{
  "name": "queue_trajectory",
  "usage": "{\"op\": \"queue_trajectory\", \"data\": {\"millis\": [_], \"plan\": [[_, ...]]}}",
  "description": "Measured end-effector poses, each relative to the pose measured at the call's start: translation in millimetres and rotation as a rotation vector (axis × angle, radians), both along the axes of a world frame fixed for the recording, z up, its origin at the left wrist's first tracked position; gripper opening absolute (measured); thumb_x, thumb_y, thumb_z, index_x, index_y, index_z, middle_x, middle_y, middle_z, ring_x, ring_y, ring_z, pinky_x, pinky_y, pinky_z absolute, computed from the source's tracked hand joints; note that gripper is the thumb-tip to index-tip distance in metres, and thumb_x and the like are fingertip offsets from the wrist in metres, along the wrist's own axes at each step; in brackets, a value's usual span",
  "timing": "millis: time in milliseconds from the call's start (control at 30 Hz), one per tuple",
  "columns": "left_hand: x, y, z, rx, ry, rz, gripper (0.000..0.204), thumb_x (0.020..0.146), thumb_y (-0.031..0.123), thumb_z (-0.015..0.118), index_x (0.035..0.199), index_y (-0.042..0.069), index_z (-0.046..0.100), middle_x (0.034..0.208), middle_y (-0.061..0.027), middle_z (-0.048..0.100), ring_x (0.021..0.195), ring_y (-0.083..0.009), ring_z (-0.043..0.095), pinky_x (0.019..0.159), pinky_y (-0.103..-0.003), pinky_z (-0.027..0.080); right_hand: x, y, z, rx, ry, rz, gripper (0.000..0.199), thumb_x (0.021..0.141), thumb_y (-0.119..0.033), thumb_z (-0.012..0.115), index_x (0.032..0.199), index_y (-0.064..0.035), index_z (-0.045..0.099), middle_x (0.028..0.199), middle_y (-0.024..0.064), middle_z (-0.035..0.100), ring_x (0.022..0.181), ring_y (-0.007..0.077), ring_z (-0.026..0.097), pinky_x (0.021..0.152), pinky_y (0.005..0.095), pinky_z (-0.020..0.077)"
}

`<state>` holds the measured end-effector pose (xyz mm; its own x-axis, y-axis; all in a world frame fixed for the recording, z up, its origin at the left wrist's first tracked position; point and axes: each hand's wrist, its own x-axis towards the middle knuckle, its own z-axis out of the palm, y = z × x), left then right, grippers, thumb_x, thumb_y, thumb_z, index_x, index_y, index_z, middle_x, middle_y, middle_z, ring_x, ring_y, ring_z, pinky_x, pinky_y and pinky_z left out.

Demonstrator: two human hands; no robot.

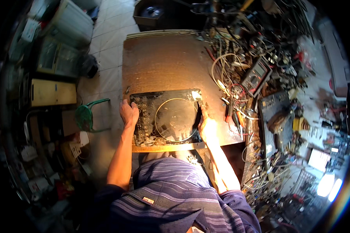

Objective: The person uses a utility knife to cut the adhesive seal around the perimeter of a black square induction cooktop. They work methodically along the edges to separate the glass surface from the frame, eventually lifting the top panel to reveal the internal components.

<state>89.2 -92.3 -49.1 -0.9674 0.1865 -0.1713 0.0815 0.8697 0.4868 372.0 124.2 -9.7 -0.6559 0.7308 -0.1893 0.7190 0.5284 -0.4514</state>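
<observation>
A black glass cooktop panel (151, 106) with a pale ring marked on it lies at the near edge of the brown wooden workbench (163, 62). My left hand (128, 113) grips the panel's left edge. My right hand (207, 127) holds its right edge, fingers stretched up along the side. Small debris and parts show along the panel's near side.
A tangle of wires (231, 73), a multimeter (256, 77) and circuit boards crowd the bench's right side. A green stool (88, 115) stands on the tiled floor to the left, beside boxes (52, 92) and stacked appliances. A dark box (153, 13) sits beyond the bench.
</observation>
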Motion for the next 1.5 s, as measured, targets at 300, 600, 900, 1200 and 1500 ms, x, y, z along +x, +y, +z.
{"op": "queue_trajectory", "data": {"millis": [300, 600, 900, 1200, 1500], "plan": [[-36.4, 97.7, 7.2, -0.009, 0.002, -0.343, 0.048, 0.096, 0.019, 0.061, 0.136, -0.008, 0.059, 0.139, -0.0278, 0.056, 0.131, -0.0463, 0.049, 0.111, -0.054, 0.042, 34.3, -66.1, -3.8, 0.098, -0.014, -0.165, 0.075, 0.087, -0.001, 0.062, 0.157, -0.0256, 0.050, 0.074, 0.0132, 0.060, 0.063, 0.0318, 0.061, 0.092, 0.0542, 0.0489], [-39.9, 164.1, -2.0, -0.002, 0.080, -0.721, 0.051, 0.097, 0.021, 0.062, 0.144, 0.002, 0.057, 0.145, -0.0246, 0.054, 0.134, -0.0451, 0.048, 0.114, -0.055, 0.039, 46.8, -96.0, -1.2, 0.130, 0.146, -0.130, 0.066, 0.092, 0.003, 0.055, 0.153, -0.0225, 0.054, 0.086, 0.0240, 0.059, 0.085, 0.0392, 0.057, 0.098, 0.0517, 0.0471], [0.2, 123.5, -4.6, -0.058, 0.098, -0.567, 0.058, 0.105, 0.030, 0.058, 0.153, -0.001, 0.044, 0.160, -0.0236, 0.035, 0.148, -0.0467, 0.028, 0.124, -0.062, 0.025, 94.2, -26.4, 20.1, 0.046, -0.144, -0.107, 0.049, 0.095, -0.009, 0.058, 0.143, -0.0173, 0.062, 0.092, 0.0249, 0.067, 0.079, 0.0415, 0.071, 0.072, 0.0478, 0.0582], [-7.8, 127.6, -38.3, 0.097, 0.291, -0.463, 0.056, 0.094, 0.029, 0.075, 0.140, 0.002, 0.059, 0.142, -0.0201, 0.049, 0.133, -0.0408, 0.040, 0.114, -0.054, 0.033, 94.2, 18.0, 35.9, -0.084, -0.300, 0.100, 0.049, 0.097, -0.009, 0.050, 0.145, -0.0149, 0.060, 0.098, 0.0270, 0.067, 0.083, 0.0432, 0.072, 0.073, 0.0491, 0.0592], [-2.5, 135.4, -25.5, 0.101, 0.202, -0.364, 0.058, 0.085, 0.025, 0.081, 0.138, 0.009, 0.063, 0.141, -0.0163, 0.052, 0.136, -0.0392, 0.041, 0.115, -0.052, 0.033, 95.5, 28.9, 33.9, -0.115, -0.256, 0.136, 0.050, 0.097, -0.009, 0.051, 0.145, -0.0132, 0.060, 0.104, 0.0298, 0.067, 0.083, 0.0446, 0.073, 0.073, 0.0504, 0.0599]]}}
